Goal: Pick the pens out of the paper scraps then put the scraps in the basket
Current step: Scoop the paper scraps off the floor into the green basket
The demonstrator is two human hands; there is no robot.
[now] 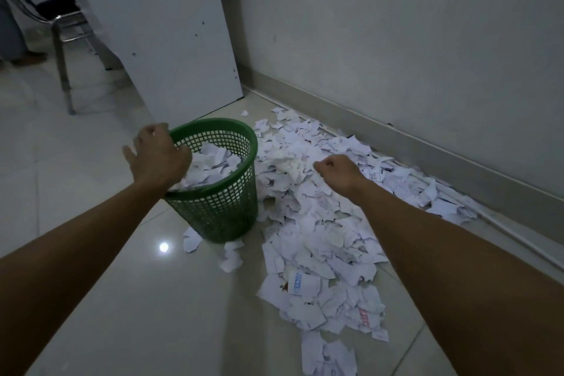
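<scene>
Head view, looking down at a pale tiled floor (100, 299) in a dim corner of a room. A green mesh basket (222, 201) stands upright on the floor, left of centre, partly filled with torn white paper. The left hand (158, 156) is over the basket's near-left rim, back of the hand upward, with the fingers bent down toward the paper inside; they are hidden behind the hand, so whether they are grasping scraps or merely curled cannot be told. The thumb sticks out to the left, clear of the rim.

The paper scraps (320, 223) lie in a long heap on the floor to the right of the basket, running from the far wall's skirting down toward the near edge, and a few loose pieces lie at the basket's near base. Some scraps carry blue or red print. The right hand (338, 174) hovers over the far part of the heap, well apart from the basket, its fingers curled under in a loose fist; what they hold, if anything, cannot be made out. No pen can be made out among the scraps.

A white cabinet panel (171, 40) stands behind the basket against the grey wall (396, 40). At far left are the metal legs of a chair (62, 49).
</scene>
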